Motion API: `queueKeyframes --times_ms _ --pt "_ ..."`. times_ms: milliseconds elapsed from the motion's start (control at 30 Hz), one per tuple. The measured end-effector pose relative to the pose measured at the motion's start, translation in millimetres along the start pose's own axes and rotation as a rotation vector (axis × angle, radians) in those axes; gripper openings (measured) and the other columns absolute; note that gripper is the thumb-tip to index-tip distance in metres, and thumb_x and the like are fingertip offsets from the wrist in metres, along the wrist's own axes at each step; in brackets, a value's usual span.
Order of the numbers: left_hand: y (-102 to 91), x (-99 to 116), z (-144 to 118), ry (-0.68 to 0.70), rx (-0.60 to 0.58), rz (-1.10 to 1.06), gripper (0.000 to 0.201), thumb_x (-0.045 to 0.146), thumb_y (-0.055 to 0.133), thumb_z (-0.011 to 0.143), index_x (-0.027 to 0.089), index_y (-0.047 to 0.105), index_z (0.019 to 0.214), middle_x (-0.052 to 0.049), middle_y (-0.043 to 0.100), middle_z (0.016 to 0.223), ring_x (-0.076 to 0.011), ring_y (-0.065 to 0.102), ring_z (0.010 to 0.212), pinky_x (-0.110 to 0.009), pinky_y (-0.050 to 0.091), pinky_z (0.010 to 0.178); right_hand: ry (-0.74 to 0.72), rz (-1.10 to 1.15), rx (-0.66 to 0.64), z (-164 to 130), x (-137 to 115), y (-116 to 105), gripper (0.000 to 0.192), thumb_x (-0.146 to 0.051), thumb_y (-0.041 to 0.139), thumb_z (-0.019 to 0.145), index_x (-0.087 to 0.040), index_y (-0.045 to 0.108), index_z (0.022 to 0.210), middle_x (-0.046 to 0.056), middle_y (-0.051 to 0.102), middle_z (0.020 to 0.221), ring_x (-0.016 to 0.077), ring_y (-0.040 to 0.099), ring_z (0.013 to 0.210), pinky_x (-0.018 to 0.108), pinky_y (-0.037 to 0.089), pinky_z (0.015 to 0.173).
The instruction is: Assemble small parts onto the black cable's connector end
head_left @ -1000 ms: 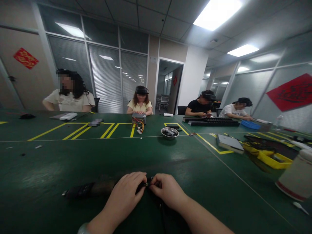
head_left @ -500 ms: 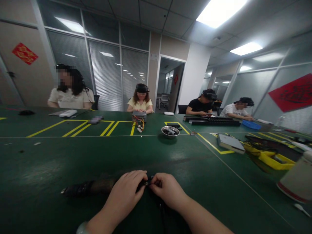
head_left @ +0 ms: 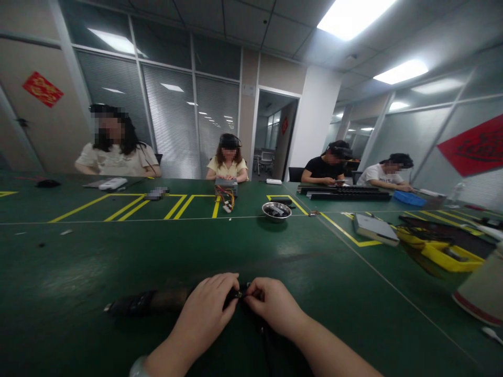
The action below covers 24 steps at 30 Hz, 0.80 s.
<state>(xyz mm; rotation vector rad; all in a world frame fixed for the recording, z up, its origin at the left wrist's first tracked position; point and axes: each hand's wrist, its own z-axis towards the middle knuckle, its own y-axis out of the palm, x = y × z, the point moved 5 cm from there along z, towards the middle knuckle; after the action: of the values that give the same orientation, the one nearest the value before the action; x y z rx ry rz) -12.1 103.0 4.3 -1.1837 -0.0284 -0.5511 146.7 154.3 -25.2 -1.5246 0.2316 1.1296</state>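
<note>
Head view: closest to me, my left hand (head_left: 206, 309) and my right hand (head_left: 271, 306) meet at the near edge of the green bench (head_left: 251, 251). The fingers (head_left: 228, 285) of my left hand are curled over the right end of a long dark strap-like piece (head_left: 153, 302), and the fingers of my right hand are pinched shut on a small metal part (head_left: 239, 296) where that piece ends, so both hands grip it with no gap between them. The dark piece lies flat on the bench and runs out to my left from under my left hand; more dark material drops away below my wrists, too dim to make out.

Past my hands the bench surface is bare for a broad stretch on the left and in the middle. At the right edge a white container with a red band (head_left: 481, 293) stands near my right forearm's side, with a yellow tray (head_left: 448, 254) and a grey flat box (head_left: 375, 229) behind it. Farther out, a metal bowl (head_left: 276, 210) sits near yellow floor-style lines (head_left: 176, 207), beside a bundle of coloured wires (head_left: 226, 199). At the far edge four other people sit, and a row of black keyboards (head_left: 346, 193) lies in front of the two on the right.
</note>
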Motion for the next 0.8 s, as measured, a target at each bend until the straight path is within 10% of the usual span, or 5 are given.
queueKeyframes --times_ms 800 --pt "0.1 0.8 -1.5 0.015 -0.003 0.009 0.014 0.021 0.053 0.084 0.025 0.056 0.097 -0.002 0.063 0.116 -0.0224 0.058 0.108 -0.041 0.046 0.092 -0.013 -0.029 -0.003 -1.4 -3.1 -1.2 0.005 -0.023 0.064 0.081 -0.021 0.068 0.083 -0.002 0.067 0.076 0.0112 0.056 0.065 0.019 0.037 0.058"
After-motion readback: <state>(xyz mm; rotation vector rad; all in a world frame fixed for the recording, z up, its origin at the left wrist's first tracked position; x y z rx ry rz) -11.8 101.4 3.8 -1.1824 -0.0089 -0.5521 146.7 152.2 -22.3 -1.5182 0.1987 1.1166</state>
